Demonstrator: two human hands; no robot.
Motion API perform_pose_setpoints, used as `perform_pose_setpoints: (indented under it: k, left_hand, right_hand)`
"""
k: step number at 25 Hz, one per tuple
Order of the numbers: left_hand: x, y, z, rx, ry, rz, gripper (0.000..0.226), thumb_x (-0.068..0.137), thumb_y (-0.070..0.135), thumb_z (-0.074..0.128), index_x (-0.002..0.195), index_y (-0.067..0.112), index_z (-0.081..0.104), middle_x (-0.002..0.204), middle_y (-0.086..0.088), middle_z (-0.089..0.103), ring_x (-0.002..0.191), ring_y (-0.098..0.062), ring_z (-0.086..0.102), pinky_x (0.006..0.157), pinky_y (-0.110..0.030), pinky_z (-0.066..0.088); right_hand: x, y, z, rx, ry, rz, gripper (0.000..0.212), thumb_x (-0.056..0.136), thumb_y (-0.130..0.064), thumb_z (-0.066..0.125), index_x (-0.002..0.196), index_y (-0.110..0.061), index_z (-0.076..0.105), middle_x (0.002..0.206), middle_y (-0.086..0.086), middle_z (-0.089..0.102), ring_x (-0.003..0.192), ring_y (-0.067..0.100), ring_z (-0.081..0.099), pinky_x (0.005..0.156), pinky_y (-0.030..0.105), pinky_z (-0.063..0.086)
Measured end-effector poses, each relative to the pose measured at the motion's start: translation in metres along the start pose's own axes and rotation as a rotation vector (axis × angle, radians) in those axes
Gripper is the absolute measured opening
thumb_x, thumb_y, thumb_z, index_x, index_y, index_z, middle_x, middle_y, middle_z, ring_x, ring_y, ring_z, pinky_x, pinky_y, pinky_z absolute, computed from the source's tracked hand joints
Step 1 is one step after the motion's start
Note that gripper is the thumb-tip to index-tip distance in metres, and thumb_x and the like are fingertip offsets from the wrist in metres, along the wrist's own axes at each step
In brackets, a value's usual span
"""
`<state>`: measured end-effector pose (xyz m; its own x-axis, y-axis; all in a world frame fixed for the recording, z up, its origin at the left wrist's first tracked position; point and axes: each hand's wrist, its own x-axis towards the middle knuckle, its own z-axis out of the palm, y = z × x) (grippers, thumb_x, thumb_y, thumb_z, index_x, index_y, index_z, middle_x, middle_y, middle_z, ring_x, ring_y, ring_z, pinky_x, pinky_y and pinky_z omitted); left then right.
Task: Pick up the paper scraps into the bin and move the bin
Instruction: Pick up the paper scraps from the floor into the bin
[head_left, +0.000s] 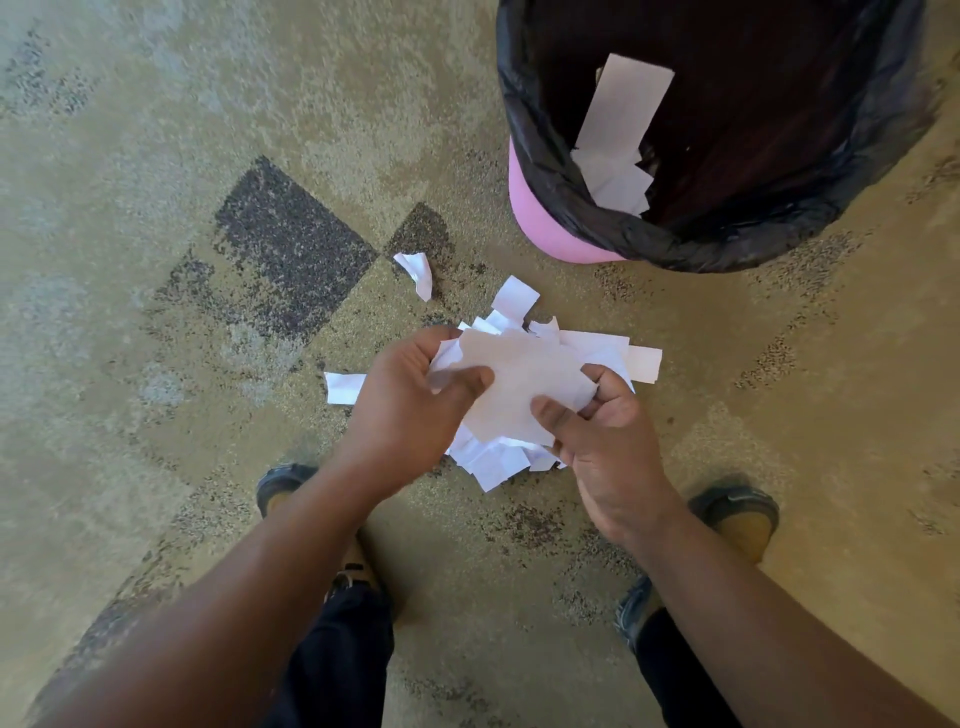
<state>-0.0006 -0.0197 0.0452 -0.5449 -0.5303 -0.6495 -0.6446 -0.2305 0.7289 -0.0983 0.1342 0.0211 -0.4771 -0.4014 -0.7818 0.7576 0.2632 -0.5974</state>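
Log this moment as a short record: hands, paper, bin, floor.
left hand: grips the bundle of paper scraps from its left side
right hand: grips the same bundle, thumb on top
loose scraps: one curled piece and one piece lie apart on the carpet; more under the hands
bin: pink, black liner, upright, some paper already inside
carpet: tan with dark patches

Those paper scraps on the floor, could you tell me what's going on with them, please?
A person is gathering paper scraps off the carpet, gripping a bundle between the left hand and right hand. A few scraps already lie in the pink bin with its black liner; loose scraps remain down.
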Motion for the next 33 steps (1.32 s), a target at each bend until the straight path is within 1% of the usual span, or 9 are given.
perform_pose_setpoints:
  k: [4,6,11,15,20,24,28,30,33]
  left_hand:
    - [-0.019,0.063,-0.005,0.127,0.127,0.500,0.030,0.091,0.001,0.073,0.091,0.031,0.074,0.083,0.029,0.072,0.078,0.006,0.068,0.069,-0.019,0.056]
    - [-0.012,0.091,-0.005,0.188,0.157,0.745,0.025,0.088,-0.003,0.075,0.096,0.020,0.078,0.094,0.018,0.075,0.088,-0.002,0.072,0.077,-0.024,0.056]
    - [0.046,0.139,0.012,0.427,0.175,1.033,0.025,0.078,-0.008,0.070,0.096,0.006,0.078,0.101,-0.003,0.079,0.095,-0.024,0.075,0.079,-0.044,0.059]
    - [0.092,0.156,0.029,0.719,0.145,0.923,0.026,0.083,0.008,0.063,0.100,0.021,0.077,0.090,-0.003,0.077,0.081,-0.027,0.070,0.062,-0.039,0.054]
    - [0.106,0.156,0.036,0.912,0.113,0.792,0.038,0.088,0.020,0.062,0.124,0.029,0.067,0.109,0.000,0.075,0.099,-0.028,0.067,0.071,-0.034,0.049]
    - [0.080,0.124,0.034,0.726,0.267,1.026,0.021,0.082,0.005,0.060,0.098,0.010,0.074,0.089,-0.007,0.074,0.080,-0.035,0.066,0.070,-0.044,0.051]
    - [0.052,0.046,0.032,0.600,0.330,1.084,0.017,0.074,-0.007,0.059,0.080,0.006,0.067,0.087,-0.007,0.071,0.073,-0.035,0.063,0.067,-0.046,0.048]
    - [0.055,-0.011,0.031,0.620,0.264,0.870,0.019,0.077,-0.003,0.056,0.087,0.010,0.065,0.093,-0.005,0.069,0.079,-0.034,0.061,0.070,-0.048,0.048]
    - [0.061,-0.093,0.039,0.645,0.065,0.263,0.038,0.087,0.006,0.063,0.123,0.014,0.063,0.125,-0.008,0.061,0.110,-0.038,0.059,0.093,-0.049,0.050]
  right_hand:
    - [-0.021,-0.063,0.009,-0.019,0.016,-0.358,0.021,0.081,0.003,0.072,0.094,-0.012,0.065,0.085,-0.003,0.078,0.082,0.015,0.074,0.075,0.029,0.060]
    - [-0.026,-0.101,0.009,-0.087,0.023,-0.622,0.021,0.080,0.004,0.072,0.091,-0.012,0.064,0.083,-0.007,0.077,0.081,0.011,0.073,0.076,0.025,0.058]
    - [0.008,-0.159,-0.010,-0.491,0.173,-0.944,0.028,0.086,0.013,0.068,0.095,-0.013,0.067,0.103,0.004,0.074,0.104,0.018,0.072,0.090,0.037,0.058]
    - [0.043,-0.171,-0.019,-0.934,0.313,-0.884,0.026,0.087,-0.006,0.064,0.108,-0.018,0.072,0.105,-0.003,0.075,0.095,0.016,0.071,0.081,0.044,0.059]
    - [0.049,-0.166,-0.014,-1.112,0.253,-0.735,0.057,0.090,-0.007,0.065,0.144,-0.020,0.054,0.140,-0.001,0.063,0.125,0.018,0.061,0.103,0.036,0.052]
    - [0.032,-0.126,-0.001,-0.961,0.335,-1.136,0.028,0.089,0.007,0.062,0.113,-0.002,0.072,0.108,0.010,0.075,0.098,0.027,0.071,0.083,0.041,0.057]
    - [0.022,-0.065,0.005,-0.908,0.191,-1.323,0.016,0.085,0.013,0.062,0.084,0.002,0.074,0.090,0.012,0.073,0.081,0.031,0.070,0.072,0.046,0.056]
    - [0.029,-0.029,0.001,-0.952,0.118,-1.178,0.016,0.082,0.012,0.065,0.085,-0.002,0.073,0.092,0.008,0.073,0.086,0.023,0.068,0.076,0.039,0.056]
    - [0.048,0.025,-0.013,-0.982,0.107,-0.459,0.028,0.084,0.000,0.069,0.111,-0.011,0.069,0.114,0.003,0.067,0.103,0.019,0.063,0.087,0.037,0.054]
